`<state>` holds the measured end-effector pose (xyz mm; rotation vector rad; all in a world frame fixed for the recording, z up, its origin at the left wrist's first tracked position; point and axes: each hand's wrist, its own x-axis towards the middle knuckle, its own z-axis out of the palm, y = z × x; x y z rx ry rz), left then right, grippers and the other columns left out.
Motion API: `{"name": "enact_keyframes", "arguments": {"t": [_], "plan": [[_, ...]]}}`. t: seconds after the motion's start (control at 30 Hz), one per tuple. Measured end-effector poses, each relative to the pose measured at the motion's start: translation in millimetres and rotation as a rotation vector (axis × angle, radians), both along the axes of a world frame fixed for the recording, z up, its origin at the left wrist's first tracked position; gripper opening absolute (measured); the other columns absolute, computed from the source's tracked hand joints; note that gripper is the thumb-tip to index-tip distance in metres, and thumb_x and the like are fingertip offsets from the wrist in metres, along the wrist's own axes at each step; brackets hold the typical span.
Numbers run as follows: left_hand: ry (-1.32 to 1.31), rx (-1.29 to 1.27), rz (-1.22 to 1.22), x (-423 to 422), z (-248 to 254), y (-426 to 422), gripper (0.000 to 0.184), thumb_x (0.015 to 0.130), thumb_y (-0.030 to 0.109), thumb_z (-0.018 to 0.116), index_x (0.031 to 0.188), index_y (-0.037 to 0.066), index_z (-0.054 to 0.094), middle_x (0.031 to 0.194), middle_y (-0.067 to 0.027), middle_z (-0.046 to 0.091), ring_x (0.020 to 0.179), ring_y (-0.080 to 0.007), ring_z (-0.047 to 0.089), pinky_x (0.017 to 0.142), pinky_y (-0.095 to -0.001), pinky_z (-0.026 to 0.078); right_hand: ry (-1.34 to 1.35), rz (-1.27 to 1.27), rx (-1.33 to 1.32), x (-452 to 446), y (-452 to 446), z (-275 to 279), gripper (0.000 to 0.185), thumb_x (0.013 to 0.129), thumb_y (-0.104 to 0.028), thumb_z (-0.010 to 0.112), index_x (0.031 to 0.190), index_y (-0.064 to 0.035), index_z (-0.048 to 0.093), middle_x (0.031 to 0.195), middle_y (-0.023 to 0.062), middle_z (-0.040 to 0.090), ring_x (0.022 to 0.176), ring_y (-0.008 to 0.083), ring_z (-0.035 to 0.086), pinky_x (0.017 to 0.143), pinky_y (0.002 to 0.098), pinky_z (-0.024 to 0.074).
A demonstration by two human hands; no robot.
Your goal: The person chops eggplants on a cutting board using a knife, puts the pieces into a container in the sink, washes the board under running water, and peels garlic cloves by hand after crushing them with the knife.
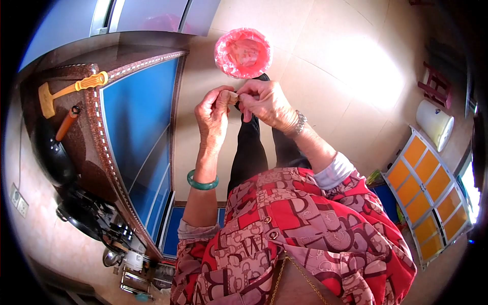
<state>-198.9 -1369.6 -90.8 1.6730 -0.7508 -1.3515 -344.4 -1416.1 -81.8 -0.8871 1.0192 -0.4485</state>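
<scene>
My left hand (212, 113), with a green bangle (203, 186) on the wrist, is closed in a pinch on a small pale piece (233, 96). What kind of thing it is, I cannot tell. Close beside it, my right hand (268, 105) has its fingertips pinched together at the same spot; whatever they hold is hidden. A metal watch (300, 123) circles the right wrist. Just beyond both hands, a round bin (220, 52) lined with a pink plastic bag stands on the floor, with pale scraps inside.
At left runs a dark stone counter (94, 129) with blue cabinet doors (136, 112) below. A yellow-handled tool (76, 89) and a black wok (53, 157) lie on it. To the right are an orange-panelled rack (424, 190), a white bucket (435, 123) and a red stool (435, 86).
</scene>
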Motion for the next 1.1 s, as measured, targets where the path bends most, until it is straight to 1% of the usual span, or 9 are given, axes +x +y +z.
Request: {"name": "enact_keyframes", "arguments": {"t": [0.27,0.43,0.5,0.67,0.77,0.83,0.87,0.93,1.1], "plan": [[0.153,0.091,0.095,-3.1,-1.1,0.5,0.020,0.089,0.013,0.056,0.098,-0.003,0.062,0.073,-0.0002,0.060,0.058,-0.0034,0.048,0.050,-0.0176,0.039,0.136,-0.055,-0.111,8.0,5.3,2.8,0.011,0.082,-0.005,0.050,0.081,0.0024,0.058,0.061,0.0055,0.058,0.046,0.0092,0.056,0.044,0.0218,0.0453],[0.088,0.074,0.049,-7.5,1.4,-1.5,0.026,0.083,0.012,0.066,0.104,-0.004,0.061,0.075,-0.0012,0.060,0.062,-0.0036,0.050,0.054,-0.0179,0.042,0.294,-0.013,-0.335,9.6,5.0,-4.7,0.011,0.080,-0.007,0.051,0.076,0.0019,0.057,0.057,0.0140,0.058,0.048,0.0224,0.060,0.046,0.0316,0.0475],[0.043,0.217,-0.010,-2.5,0.0,-4.6,0.030,0.080,0.010,0.069,0.105,-0.004,0.059,0.075,-0.0016,0.059,0.065,-0.0043,0.051,0.057,-0.0175,0.043,0.299,-0.007,-0.398,9.4,6.2,-6.7,0.010,0.078,-0.006,0.051,0.076,0.0015,0.057,0.059,0.0158,0.058,0.050,0.0263,0.060,0.048,0.0338,0.0476],[0.048,0.225,-0.013,-0.6,6.9,-11.6,0.030,0.079,0.006,0.067,0.106,-0.003,0.057,0.075,-0.0029,0.060,0.065,-0.0066,0.055,0.057,-0.0186,0.046,0.276,-0.006,-0.594,9.4,5.6,-9.7,0.008,0.076,-0.004,0.051,0.075,0.0003,0.057,0.061,0.0195,0.057,0.056,0.0341,0.059,0.051,0.0377,0.0479],[0.220,0.244,0.035,6.0,8.3,-13.6,0.030,0.078,0.003,0.063,0.107,-0.003,0.056,0.077,-0.0052,0.061,0.065,-0.0097,0.058,0.058,-0.0210,0.049,0.311,0.009,-0.539,11.2,4.3,-9.4,0.009,0.077,-0.003,0.049,0.076,0.0013,0.057,0.058,0.0156,0.058,0.050,0.0265,0.060,0.048,0.0333,0.0482],[0.362,0.238,0.064,6.8,9.0,-13.9,0.030,0.079,0.001,0.061,0.108,-0.003,0.055,0.079,-0.0067,0.062,0.066,-0.0116,0.060,0.059,-0.0226,0.051,0.122,-0.064,-0.105,9.0,-3.7,4.4,0.012,0.080,-0.002,0.047,0.078,0.0026,0.057,0.056,0.0093,0.058,0.048,0.0155,0.059,0.046,0.0272,0.0478],[0.442,0.226,0.087,6.7,10.4,-14.2,0.030,0.080,0.002,0.059,0.109,-0.004,0.055,0.084,-0.0084,0.063,0.070,-0.0133,0.062,0.061,-0.0239,0.052,0.100,-0.072,-0.065,7.0,-5.9,5.4,0.014,0.081,-0.002,0.046,0.080,0.0036,0.058,0.060,0.0056,0.059,0.048,0.0086,0.057,0.046,0.0225,0.0469],[0.538,0.208,0.104,8.5,11.2,-13.5,0.029,0.083,0.003,0.054,0.111,-0.005,0.053,0.095,-0.0126,0.063,0.078,-0.0172,0.063,0.068,-0.0277,0.054,0.045,-0.114,0.001,5.2,-7.1,-2.2,0.013,0.081,-0.003,0.046,0.080,0.0035,0.058,0.061,0.0066,0.060,0.048,0.0095,0.058,0.045,0.0226,0.0466],[0.641,0.218,0.116,13.4,6.6,-14.9,0.028,0.083,0.003,0.055,0.109,-0.005,0.055,0.097,-0.0132,0.062,0.080,-0.0180,0.063,0.071,-0.0289,0.054,-0.117,-0.221,0.179,-0.1,-9.2,-15.1,0.013,0.082,-0.004,0.047,0.085,0.0041,0.058,0.069,0.0097,0.062,0.051,0.0122,0.059,0.049,0.0230,0.0471]]}}
